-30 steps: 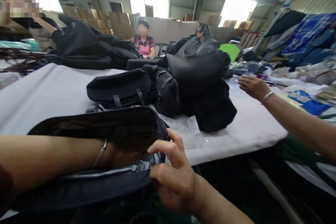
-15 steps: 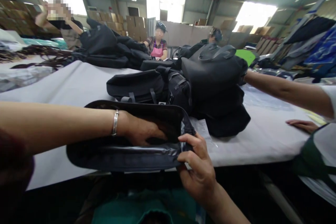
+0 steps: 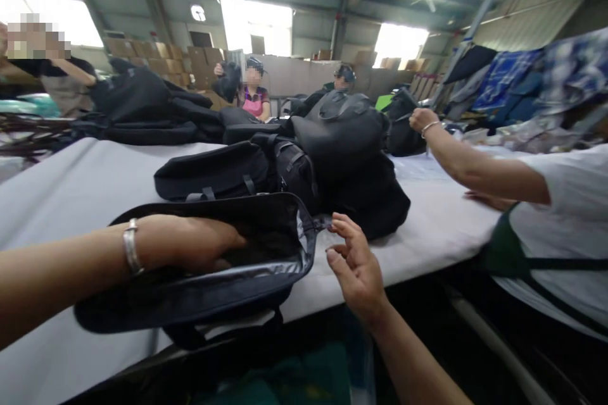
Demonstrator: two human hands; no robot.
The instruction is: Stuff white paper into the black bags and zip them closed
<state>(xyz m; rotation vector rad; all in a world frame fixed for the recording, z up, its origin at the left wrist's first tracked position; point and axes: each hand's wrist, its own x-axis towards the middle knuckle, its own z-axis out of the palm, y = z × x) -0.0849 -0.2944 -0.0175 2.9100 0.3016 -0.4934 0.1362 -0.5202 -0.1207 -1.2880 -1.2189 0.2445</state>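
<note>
An unzipped black bag with a shiny silver-grey lining lies on its back edge at the table's front, its mouth facing me. My left hand, with a bangle at the wrist, reaches inside it; the fingertips are lost in the dark interior. At the bag's right corner a short dark zipper end sticks out. My right hand is beside that corner, its upper fingertips at the zipper end and the thumb apart below them. A strap loop hangs beneath the bag's near side.
Behind the bag lie another black bag and a large black pile on the white-covered table. On the right a co-worker's arm lifts a dark item. More people and black bags are farther back.
My right hand has shifted from gripping the bag's corner edge to its zipper end. My left hand stays inside. The view has turned right, and the co-worker's arm has risen.
</note>
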